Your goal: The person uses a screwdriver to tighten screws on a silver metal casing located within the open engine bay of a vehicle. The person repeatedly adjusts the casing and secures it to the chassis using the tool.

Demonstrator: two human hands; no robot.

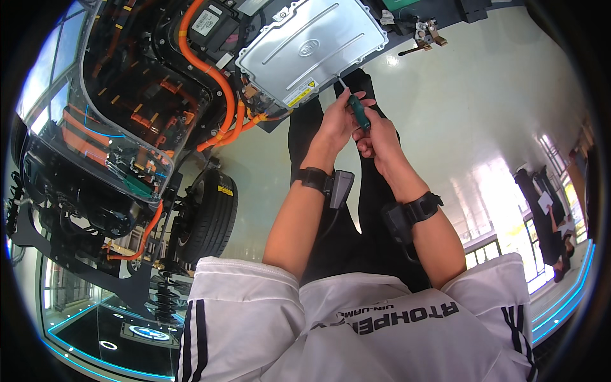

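Note:
Both hands are together on a screwdriver (359, 113) with a dark green handle. Its thin metal shaft points up and slightly left, and the tip meets the near edge of a silver metal cover (318, 41). My left hand (335, 123) is closed about the front of the handle, by the shaft. Fingers of my right hand (380, 137) wrap the handle's rear end from the right. Whatever the tip bears on at the edge is too small to make out. A yellow warning label (300, 93) sits on the cover, left of the tip.
Thick orange cables (223, 95) curve along the cover's left side. Farther left are a clear-covered housing (127, 127) and a tire (210, 216). A metal bracket-like part (428, 35) is at upper right. Another person (544, 216) stands at the far right.

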